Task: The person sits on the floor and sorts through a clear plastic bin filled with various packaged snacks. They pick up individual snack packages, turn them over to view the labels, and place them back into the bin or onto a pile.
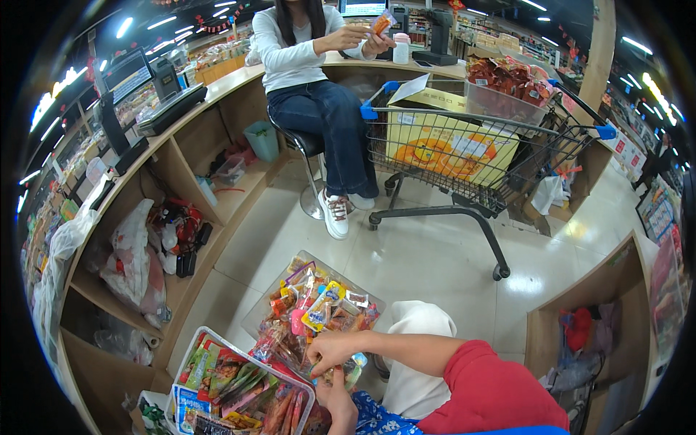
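My right hand (333,348), at the end of a bare forearm, bends down over the near side of a clear plastic bin (375,296) heaped with mixed wrapped snacks (304,321). Its fingers meet those of my left hand (338,401), which reaches up from below. Between them is a small clear snack packet (328,375), mostly covered by the fingers. Left of my hands stands a white-rimmed basket (239,352), filled with upright green, red and blue snack packets (228,375). A yellow-edged packet (324,306) lies on top of the heap.
Opposite, a person (304,49) on a stool (304,142) holds an orange packet (384,23). A shopping cart (440,163) carries a yellow carton (443,149) and a bin of red packets (505,106). A curved counter (223,87) with shelves runs along the left; a wooden cabinet (590,272) stands right.
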Tool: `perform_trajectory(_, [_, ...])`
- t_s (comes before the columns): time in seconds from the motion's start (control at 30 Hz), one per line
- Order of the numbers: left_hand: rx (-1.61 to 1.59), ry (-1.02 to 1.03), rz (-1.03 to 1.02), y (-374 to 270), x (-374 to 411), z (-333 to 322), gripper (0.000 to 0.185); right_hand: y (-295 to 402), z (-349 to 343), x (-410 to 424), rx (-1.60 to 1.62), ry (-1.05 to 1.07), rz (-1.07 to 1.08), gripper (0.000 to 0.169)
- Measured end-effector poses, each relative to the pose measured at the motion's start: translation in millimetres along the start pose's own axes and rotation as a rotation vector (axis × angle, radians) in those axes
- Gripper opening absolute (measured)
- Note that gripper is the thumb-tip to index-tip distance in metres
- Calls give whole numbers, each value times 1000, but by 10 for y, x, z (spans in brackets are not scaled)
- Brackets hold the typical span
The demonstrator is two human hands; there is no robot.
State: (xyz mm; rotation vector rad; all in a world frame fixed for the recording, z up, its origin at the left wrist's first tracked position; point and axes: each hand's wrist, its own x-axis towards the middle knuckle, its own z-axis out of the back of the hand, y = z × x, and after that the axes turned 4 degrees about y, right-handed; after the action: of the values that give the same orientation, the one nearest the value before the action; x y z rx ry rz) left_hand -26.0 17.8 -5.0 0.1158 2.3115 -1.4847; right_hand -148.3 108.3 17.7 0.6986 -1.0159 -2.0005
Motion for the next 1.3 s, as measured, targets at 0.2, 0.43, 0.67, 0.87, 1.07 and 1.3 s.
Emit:
perform_trajectory(0.2, [32, -22, 44, 29, 10, 21, 11, 15, -101, 50, -11, -1, -16, 41])
perform_trajectory(0.43, [91, -45, -75, -121, -68, -81, 11, -59, -158, 112, 88, -92, -1, 34])
perform_trajectory(0.67, [135, 44, 28, -140, -138, 7, 12, 20, -64, 64, 197, -9, -132, 40])
perform_trajectory(0.87, [46, 148, 28, -150, -121, -14, 21, 13, 26, 17, 370, 22, -213, 41])
perform_trajectory(1.07, [87, 163, 44, -174, -95, -54, 20, 87, 214, -12, 379, 115, -260, 36])
perform_trajectory(1.3, [119, 159, 108, -232, -87, 0, 23, 7, 162, 16, 471, 32, -178, 37])
